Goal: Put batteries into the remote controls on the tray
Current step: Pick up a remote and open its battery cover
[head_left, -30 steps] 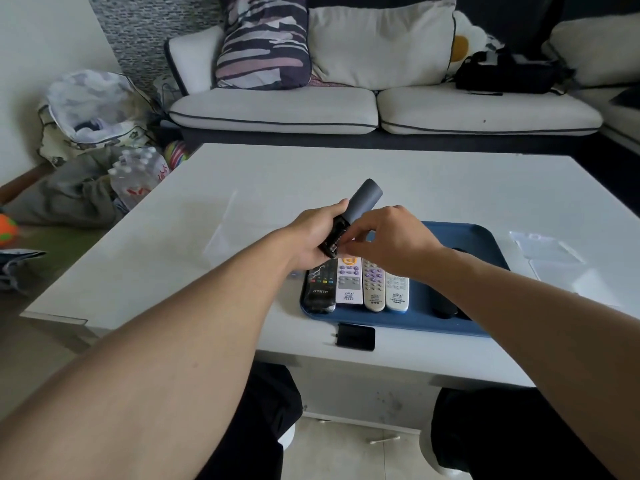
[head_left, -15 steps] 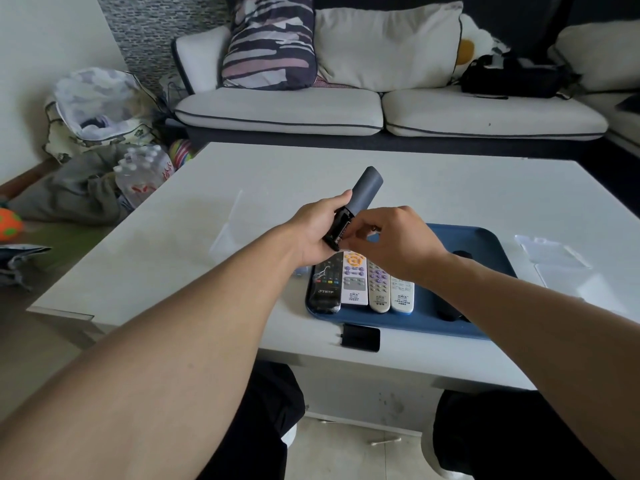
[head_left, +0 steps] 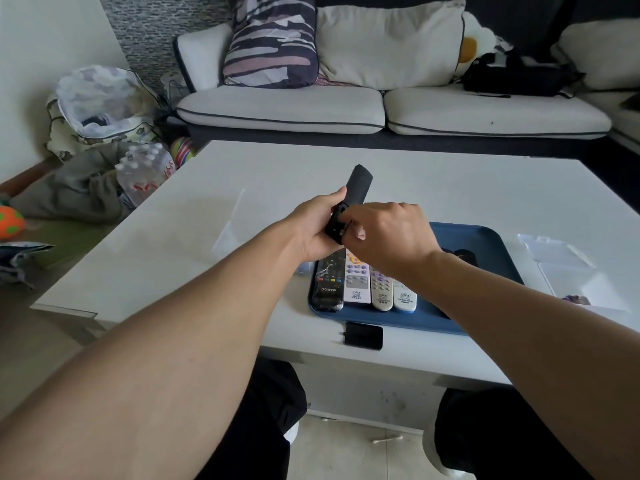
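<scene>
While the white counter [head_left: 433, 188] spreads wide toward the sofa [head_left: 346, 109], its near edge runs just under the forearms, so the work is best kept over the surface, where a dropped cell would land rather than roll to the floor. On it sits the blue tray [head_left: 485, 237], close to that near edge, carrying four remotes [head_left: 362, 285] side by side at its left end; the right end shows bare blue and offers room to set a finished unit down. A small black cover [head_left: 363, 336] lies on the counter just in front of the tray, near the edge, and could be knocked off by a sleeve or wrist. Held above the tray's left end, the black remote [head_left: 353, 192] tilts away, its lower body wrapped in the left hand [head_left: 318, 230]. The right hand [head_left: 388, 237] curls its fingertips at the open battery bay; whether they pinch a battery I cannot tell. Seating it likely wants spring end first, then a firm press flat.
</scene>
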